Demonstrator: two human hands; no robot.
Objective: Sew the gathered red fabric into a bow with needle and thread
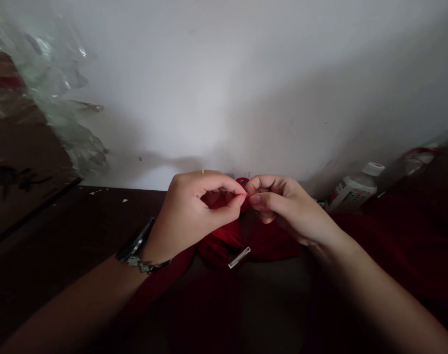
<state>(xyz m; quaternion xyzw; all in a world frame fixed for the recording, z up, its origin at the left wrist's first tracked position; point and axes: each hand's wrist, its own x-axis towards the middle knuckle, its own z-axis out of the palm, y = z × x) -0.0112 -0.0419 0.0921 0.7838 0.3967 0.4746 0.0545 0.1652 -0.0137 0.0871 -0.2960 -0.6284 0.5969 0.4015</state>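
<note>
My left hand and my right hand meet fingertip to fingertip near the middle, each in a pinch of thumb and forefinger. Whatever they pinch is too small to make out. Just behind the fingertips is a round red object, partly hidden. Red cloth lies beneath and below both hands. A small light-coloured clip-like strip rests on the cloth, below the hands. A dark watch and a bracelet are on my left wrist.
A white wall stands behind the dark table. At the left are a cardboard box and clear plastic wrapping. A white-capped bottle leans at the right. Small white scraps lie on the table at the left.
</note>
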